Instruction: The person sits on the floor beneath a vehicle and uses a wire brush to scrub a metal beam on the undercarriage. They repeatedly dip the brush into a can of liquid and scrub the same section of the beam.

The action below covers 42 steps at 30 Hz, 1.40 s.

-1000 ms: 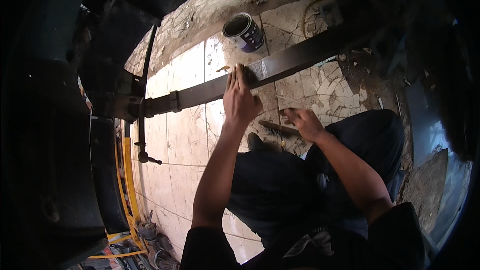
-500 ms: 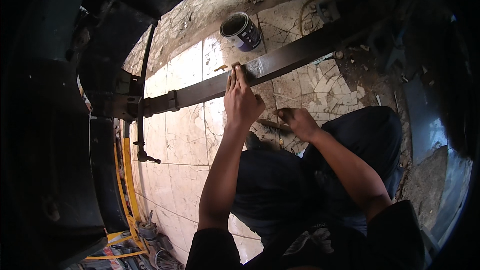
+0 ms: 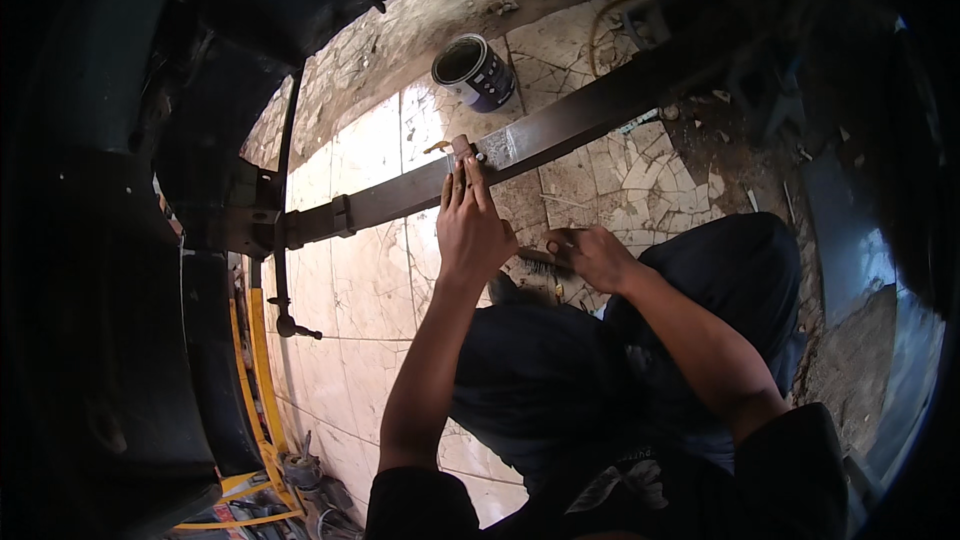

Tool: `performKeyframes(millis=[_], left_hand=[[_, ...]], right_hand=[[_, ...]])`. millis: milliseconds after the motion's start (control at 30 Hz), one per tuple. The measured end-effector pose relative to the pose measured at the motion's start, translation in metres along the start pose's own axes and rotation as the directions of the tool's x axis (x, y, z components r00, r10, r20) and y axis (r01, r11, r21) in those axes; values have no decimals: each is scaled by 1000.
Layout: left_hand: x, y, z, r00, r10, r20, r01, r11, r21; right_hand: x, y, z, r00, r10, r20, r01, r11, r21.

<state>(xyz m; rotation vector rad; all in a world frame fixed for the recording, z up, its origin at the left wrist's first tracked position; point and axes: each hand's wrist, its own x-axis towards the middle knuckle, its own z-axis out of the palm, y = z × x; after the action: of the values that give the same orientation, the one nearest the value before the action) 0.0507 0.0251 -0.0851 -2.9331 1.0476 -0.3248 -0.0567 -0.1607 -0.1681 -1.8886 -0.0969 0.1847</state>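
Observation:
My left hand reaches over a long dark metal beam. Its fingers lie nearly straight, with the tips pressing a small tan folded piece, which looks like sandpaper, onto the beam's top. Nearer to me, on the right, my right hand is closed around the handle of a brush with dark bristles, seemingly a wire brush. Most of that handle is hidden by the fingers. To the right of my left fingertips, the beam has a shinier patch.
Beyond the beam, an open dark paint can stands on the cracked tile floor. A thin rod crosses the beam's left end. Dark vehicle-like panels enclose the left side. Yellow metal bars stand at lower left.
My left hand has drawn back slightly toward me, so more of the tan piece shows past the fingertips. My right hand has shifted a little to the left with the brush. The view has tilted slightly.

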Motion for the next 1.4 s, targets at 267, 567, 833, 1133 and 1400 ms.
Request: performKeyframes(millis=[267, 567, 833, 1133, 1400], left_hand=[[23, -6, 8, 1000, -6, 1, 6, 996, 89], [16, -6, 10, 999, 49, 15, -49, 997, 59], [-4, 1, 19, 1000, -9, -9, 10, 1000, 25], [10, 2, 8, 992, -63, 108, 57, 996, 63], [31, -7, 16, 997, -74, 18, 74, 997, 25]], right_hand=[[8, 15, 18, 999, -14, -37, 13, 1000, -17], [17, 23, 19, 987, 14, -162, 9, 990, 137], [5, 25, 14, 992, 39, -119, -29, 996, 87], [7, 24, 12, 990, 1, -138, 4, 999, 40], [15, 19, 16, 992, -37, -121, 46, 996, 76]])
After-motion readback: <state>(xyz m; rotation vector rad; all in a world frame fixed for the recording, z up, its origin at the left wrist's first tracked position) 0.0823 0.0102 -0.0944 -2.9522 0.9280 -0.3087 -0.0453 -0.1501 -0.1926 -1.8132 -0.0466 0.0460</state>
